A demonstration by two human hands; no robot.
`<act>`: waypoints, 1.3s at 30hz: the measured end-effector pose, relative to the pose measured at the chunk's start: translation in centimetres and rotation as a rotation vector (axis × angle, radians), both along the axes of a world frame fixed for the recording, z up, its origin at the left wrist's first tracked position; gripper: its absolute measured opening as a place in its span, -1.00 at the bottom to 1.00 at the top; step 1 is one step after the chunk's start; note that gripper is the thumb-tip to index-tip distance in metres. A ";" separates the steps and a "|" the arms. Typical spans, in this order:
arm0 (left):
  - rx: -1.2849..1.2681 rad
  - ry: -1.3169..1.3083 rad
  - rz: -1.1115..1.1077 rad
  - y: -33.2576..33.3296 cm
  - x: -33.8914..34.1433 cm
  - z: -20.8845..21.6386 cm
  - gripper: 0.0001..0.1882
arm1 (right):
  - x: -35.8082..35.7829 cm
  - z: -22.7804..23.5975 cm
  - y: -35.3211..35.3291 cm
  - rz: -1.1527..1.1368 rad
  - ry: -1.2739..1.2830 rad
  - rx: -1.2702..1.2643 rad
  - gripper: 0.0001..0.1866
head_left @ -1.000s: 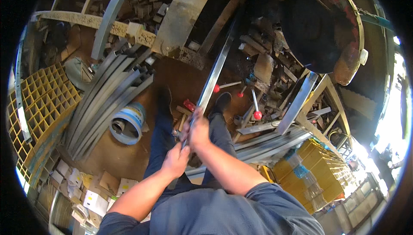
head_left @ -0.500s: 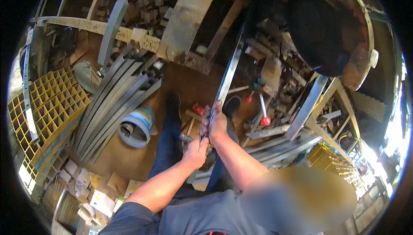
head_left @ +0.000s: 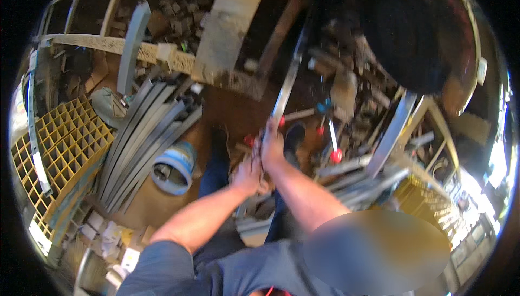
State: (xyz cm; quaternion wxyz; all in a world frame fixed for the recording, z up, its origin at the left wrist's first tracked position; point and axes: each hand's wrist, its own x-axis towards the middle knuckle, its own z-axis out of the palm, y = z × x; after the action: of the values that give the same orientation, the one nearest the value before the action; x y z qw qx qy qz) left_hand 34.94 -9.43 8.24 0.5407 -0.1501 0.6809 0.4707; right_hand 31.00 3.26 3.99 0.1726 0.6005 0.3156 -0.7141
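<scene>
A long, straight metal bar [head_left: 287,89] with a bright face slants away from me toward the dark upper middle. My right hand [head_left: 271,148] is wrapped round its near end, fingers closed. Pressed close below it is my left hand [head_left: 248,174], also closed; what lies inside its fingers is hidden and blurred. Beyond the hands, a short tool with a red knob [head_left: 336,155] on a pale shaft lies at the right. Another pale rod [head_left: 299,115] lies just right of the bar.
At left, long grey metal strips [head_left: 138,133] lie bundled beside a blue-white bucket [head_left: 174,170] and a yellow grating [head_left: 59,133]. A pale metal frame [head_left: 219,36] stands ahead. A big dark round object [head_left: 401,41] and scrap pieces [head_left: 374,95] fill the right.
Both hands stay together at the bar's near end, with my right hand slightly lower in view. A dark, short piece that stuck out beside my left hand no longer shows clearly.
</scene>
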 end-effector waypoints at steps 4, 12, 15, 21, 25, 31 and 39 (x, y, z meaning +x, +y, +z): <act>0.028 0.258 -0.060 -2.1 3.0 -0.9 -0.43 | 3.1 0.5 -2.2 -0.062 -0.007 -0.047 -0.33; 0.067 0.323 -0.127 -2.5 1.0 -6.5 -0.42 | -0.4 -1.2 -1.9 -0.048 0.028 0.015 -0.33; -0.028 0.422 -0.284 -5.7 8.2 -7.9 -0.43 | 6.7 -1.8 -4.9 -0.049 -0.041 -0.004 -0.32; 0.075 0.523 -0.281 -3.8 2.5 -10.8 -0.57 | 2.4 -2.8 -3.0 0.052 -0.031 0.085 -0.36; -0.113 0.852 -0.622 -7.7 10.2 -8.5 -0.47 | 6.0 -3.1 -5.5 -0.065 -0.023 0.000 -0.42; 0.019 0.220 -0.302 -4.1 1.0 -12.2 -0.46 | 4.2 -6.6 -5.0 0.023 -0.062 0.187 -0.42; -0.090 0.398 -0.460 -5.2 3.4 -15.8 -0.42 | 0.1 -8.5 -3.0 -0.083 -0.017 0.069 -0.42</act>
State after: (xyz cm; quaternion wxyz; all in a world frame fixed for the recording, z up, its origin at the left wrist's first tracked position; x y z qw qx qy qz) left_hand 38.36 -14.66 -7.54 0.4818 0.0794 0.8096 0.3257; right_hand 31.07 0.29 -4.56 0.1248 0.6247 0.3134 -0.7042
